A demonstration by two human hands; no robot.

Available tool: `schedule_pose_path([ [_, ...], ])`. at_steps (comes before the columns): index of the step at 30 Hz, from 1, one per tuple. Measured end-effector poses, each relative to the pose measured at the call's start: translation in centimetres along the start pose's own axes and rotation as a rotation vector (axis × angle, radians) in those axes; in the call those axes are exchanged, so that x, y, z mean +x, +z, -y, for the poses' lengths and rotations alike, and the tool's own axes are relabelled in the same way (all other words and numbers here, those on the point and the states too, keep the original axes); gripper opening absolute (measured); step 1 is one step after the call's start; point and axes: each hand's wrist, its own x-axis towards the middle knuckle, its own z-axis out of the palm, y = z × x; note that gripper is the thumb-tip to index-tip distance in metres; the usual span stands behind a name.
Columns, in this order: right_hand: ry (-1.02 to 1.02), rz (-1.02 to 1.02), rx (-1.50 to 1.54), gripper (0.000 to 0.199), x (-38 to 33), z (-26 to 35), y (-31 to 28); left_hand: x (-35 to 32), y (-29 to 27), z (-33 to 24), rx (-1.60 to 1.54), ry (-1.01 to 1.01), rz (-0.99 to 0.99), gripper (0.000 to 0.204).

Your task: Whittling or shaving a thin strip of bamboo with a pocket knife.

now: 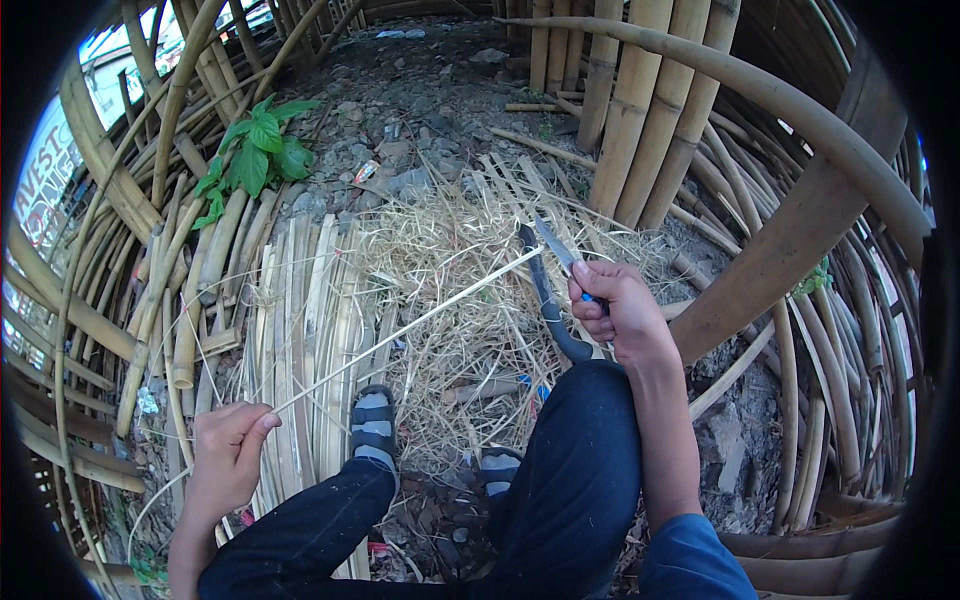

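strip of pale bamboo [405,331] runs slantwise over a messy heap of shavings [430,372], between the two hands. left hand [228,455] has thumb and fingers pinched together on its lower end, right hand [618,305] has fingers curled tight round a knife [556,244] with some blue on its handle, tip pointing away. far end of the strip crosses a dark curved bar [549,305] just beside the blade, can't tell if they touch. split slats [293,345] lie next to the left sandal [373,427].
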Motion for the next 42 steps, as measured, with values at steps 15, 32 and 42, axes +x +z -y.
schedule_pose_path([
  [15, -0.064, -0.242, -0.159, 0.03, -1.3, -0.9, -4.2, -3.5, -1.8, 5.6, 0.183, 0.014, -0.106, 0.015],
  [32, -0.386, -0.268, -0.47, 0.036, 0.1, -1.6, -4.2, -3.0, -1.8, 6.2, 0.216, -0.032, -0.125, 0.015],
  [42, -0.772, -0.172, -1.232, 0.041, -0.9, 1.1, 6.8, -1.8, -1.5, 3.4, 0.262, 0.191, -0.211, 0.008],
])
